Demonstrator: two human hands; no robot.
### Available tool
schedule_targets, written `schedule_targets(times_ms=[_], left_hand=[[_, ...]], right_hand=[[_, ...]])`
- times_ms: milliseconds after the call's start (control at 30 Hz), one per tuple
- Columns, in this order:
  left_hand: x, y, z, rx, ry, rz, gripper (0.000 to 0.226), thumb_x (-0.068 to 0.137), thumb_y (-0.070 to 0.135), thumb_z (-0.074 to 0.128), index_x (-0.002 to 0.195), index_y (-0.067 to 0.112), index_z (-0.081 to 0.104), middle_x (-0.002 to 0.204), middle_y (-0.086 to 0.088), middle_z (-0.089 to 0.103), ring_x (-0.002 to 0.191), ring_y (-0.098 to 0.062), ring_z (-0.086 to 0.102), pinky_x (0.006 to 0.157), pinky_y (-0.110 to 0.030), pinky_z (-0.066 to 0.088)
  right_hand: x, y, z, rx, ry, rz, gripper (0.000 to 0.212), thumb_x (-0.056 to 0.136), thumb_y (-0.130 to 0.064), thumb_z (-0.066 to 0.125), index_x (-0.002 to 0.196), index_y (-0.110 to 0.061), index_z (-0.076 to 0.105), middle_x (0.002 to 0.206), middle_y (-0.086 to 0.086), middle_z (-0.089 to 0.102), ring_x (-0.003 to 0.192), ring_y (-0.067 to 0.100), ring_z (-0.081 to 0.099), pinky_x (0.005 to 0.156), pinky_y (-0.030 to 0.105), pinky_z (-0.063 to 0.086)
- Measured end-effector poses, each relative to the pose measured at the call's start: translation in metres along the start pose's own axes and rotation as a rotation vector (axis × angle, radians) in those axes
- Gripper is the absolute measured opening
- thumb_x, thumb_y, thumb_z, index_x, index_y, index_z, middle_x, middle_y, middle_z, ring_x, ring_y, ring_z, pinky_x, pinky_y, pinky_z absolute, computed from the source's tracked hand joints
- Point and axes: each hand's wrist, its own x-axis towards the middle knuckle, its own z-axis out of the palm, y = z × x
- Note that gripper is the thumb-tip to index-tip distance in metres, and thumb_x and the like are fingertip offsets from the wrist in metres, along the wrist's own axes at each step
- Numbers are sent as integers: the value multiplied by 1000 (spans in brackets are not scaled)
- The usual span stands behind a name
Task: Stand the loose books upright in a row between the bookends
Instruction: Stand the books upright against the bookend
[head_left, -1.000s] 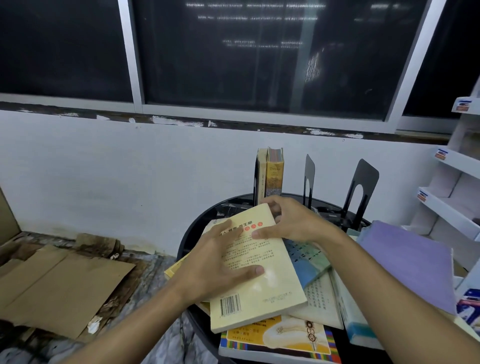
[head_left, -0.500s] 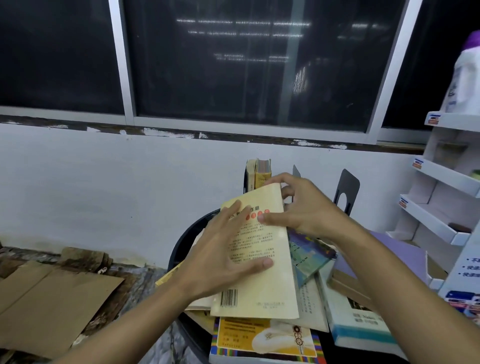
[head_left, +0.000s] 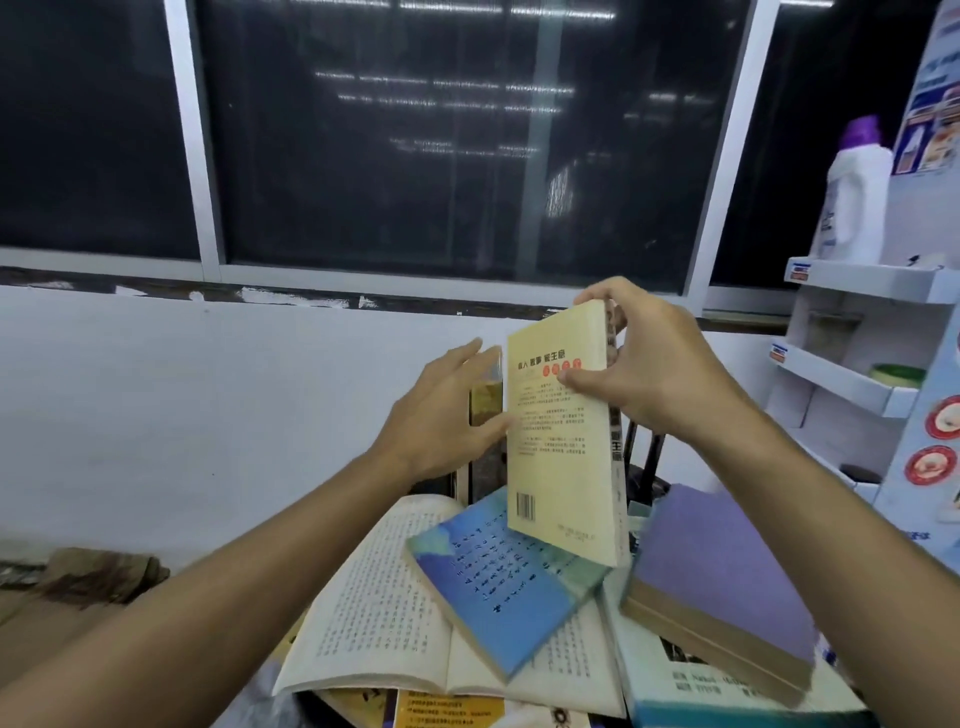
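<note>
Cream-yellow paperback book (head_left: 561, 441) is upright in the air over the pile of loose books (head_left: 363, 613), just beside the standing brown books (head_left: 485, 402); the right grip (head_left: 654, 369) pinches its top; the left grip (head_left: 441, 415), released and straight-fingered, touches its edge; next, I judge, it must slide into the row; one second ago it lay flat on the pile.

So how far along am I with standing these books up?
Done: one standing book at the back. In hand: right hand grips the cream book upright, left hand open beside it. Left: blue book, open book and purple book lie loose.
</note>
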Motion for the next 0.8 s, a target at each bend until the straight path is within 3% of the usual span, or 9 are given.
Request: schedule_targets(times_ms=[133, 233, 333, 433, 567, 733, 800], left_hand=[[27, -4, 15, 99, -34, -4, 83, 90, 50, 67, 159, 34, 24, 168, 10, 17, 154, -14, 16, 119, -48, 33], [40, -12, 26, 150, -66, -22, 84, 88, 50, 71, 158, 33, 27, 167, 7, 21, 153, -17, 20, 117, -47, 32], [49, -25, 37, 208, -115, -44, 79, 85, 48, 73, 152, 31, 36, 161, 6, 33, 148, -23, 28, 114, -53, 36], [55, -37, 45, 235, -160, -88, 81, 83, 47, 74, 153, 32, 35, 159, 7, 33, 147, -25, 29, 112, -57, 37], [57, -42, 52, 163, -124, -81, 81, 84, 38, 78, 153, 29, 35, 158, 7, 33, 144, -23, 32, 101, -52, 49], [56, -48, 59, 127, -96, -76, 81, 87, 29, 78, 154, 28, 34, 163, 6, 27, 147, -22, 27, 106, -46, 45], [57, -50, 61, 116, -80, -70, 81, 86, 29, 79, 153, 28, 35, 162, 8, 27, 146, -21, 29, 104, -44, 45]], right_hand=[[13, 12, 8, -69, 57, -12, 57, 78, -20, 87, 120, -28, 49, 109, -7, 60, 98, 13, 61, 54, 14, 47], [24, 19, 19, -92, 114, -28, 57, 80, -18, 86, 120, -26, 46, 113, -2, 60, 102, 18, 61, 63, 30, 60], [39, 22, 34, -107, 164, -57, 55, 80, -13, 84, 119, -22, 46, 112, 2, 59, 103, 21, 59, 75, 41, 61], [54, 25, 51, -121, 207, -95, 53, 82, -10, 82, 117, -21, 44, 110, 3, 56, 99, 21, 57, 73, 37, 56], [69, 27, 68, -135, 242, -73, 52, 85, -8, 78, 121, -18, 41, 111, 4, 51, 96, 19, 51, 69, 27, 41], [76, 40, 96, -113, 256, -56, 51, 87, -5, 73, 124, -17, 41, 115, 8, 50, 101, 29, 56, 64, 32, 47], [77, 49, 109, -106, 249, -38, 52, 88, -8, 74, 128, -17, 41, 120, 8, 50, 108, 29, 56, 60, 19, 40]])
